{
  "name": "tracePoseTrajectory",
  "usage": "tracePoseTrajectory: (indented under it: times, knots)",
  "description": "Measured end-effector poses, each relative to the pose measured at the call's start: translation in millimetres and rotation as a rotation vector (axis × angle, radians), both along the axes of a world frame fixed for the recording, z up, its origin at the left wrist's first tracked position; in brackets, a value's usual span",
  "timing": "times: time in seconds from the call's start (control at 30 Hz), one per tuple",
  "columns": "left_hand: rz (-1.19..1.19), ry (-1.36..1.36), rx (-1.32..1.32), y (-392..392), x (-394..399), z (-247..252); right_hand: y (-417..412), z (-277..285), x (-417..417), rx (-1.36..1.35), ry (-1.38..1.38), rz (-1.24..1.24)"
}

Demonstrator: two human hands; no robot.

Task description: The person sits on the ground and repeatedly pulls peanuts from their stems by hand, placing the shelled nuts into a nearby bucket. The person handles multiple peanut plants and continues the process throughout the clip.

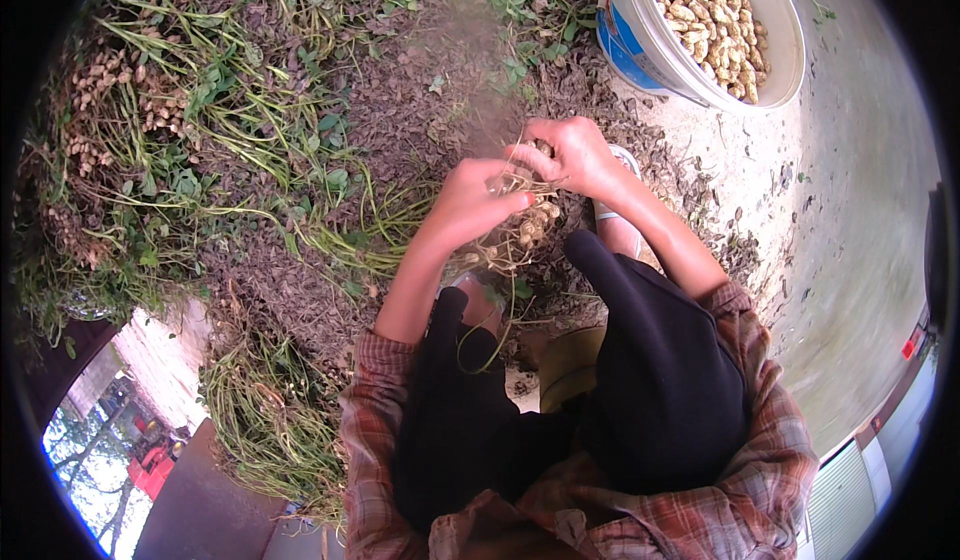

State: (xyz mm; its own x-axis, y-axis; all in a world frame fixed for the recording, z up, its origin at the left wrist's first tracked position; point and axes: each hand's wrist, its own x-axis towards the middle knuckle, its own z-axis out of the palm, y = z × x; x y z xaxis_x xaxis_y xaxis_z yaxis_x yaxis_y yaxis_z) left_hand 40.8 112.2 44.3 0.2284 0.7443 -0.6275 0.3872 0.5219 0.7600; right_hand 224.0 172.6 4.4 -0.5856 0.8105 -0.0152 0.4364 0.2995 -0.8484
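Observation:
In front of my knees, my left hand (pixel 484 200) grips the root end of a peanut plant, its green stems (pixel 360 241) trailing off to the left. A cluster of pale peanut pods (pixel 536 226) hangs from the roots just below the fingers. My right hand (pixel 566 155) is closed at the same roots, with a few peanuts (pixel 541 147) showing between its thumb and fingers. The two hands nearly touch. Beyond them at the upper right, a white and blue plastic bucket (pixel 780 42) holds many picked peanuts (pixel 709 24).
A heap of peanut plants with pods attached (pixel 105 110) lies at the left. More stems (pixel 274 410) are piled at the lower left. Dry leaf litter (pixel 420 95) covers the ground ahead. Concrete floor (pixel 847 185) extends along the right. A bucket-like object (pixel 570 365) stands between my legs.

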Motion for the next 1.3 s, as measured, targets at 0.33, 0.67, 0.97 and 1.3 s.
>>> tracePoseTrajectory:
  times: [0.33,0.67,0.97,1.3]
  knots:
    - [0.090,-0.042,0.144,5,1,0,-1,0,-6,-0.256,0.139,-0.270]
    - [0.097,0.018,0.215,9,4,13,2,-10,-6,-0.846,0.510,-0.404]
    - [0.136,-0.055,0.160,-29,-7,5,56,47,48,-0.351,0.163,-0.431]
    - [0.193,-0.110,0.154,-15,-9,7,106,88,117,1.083,-0.424,-0.534]
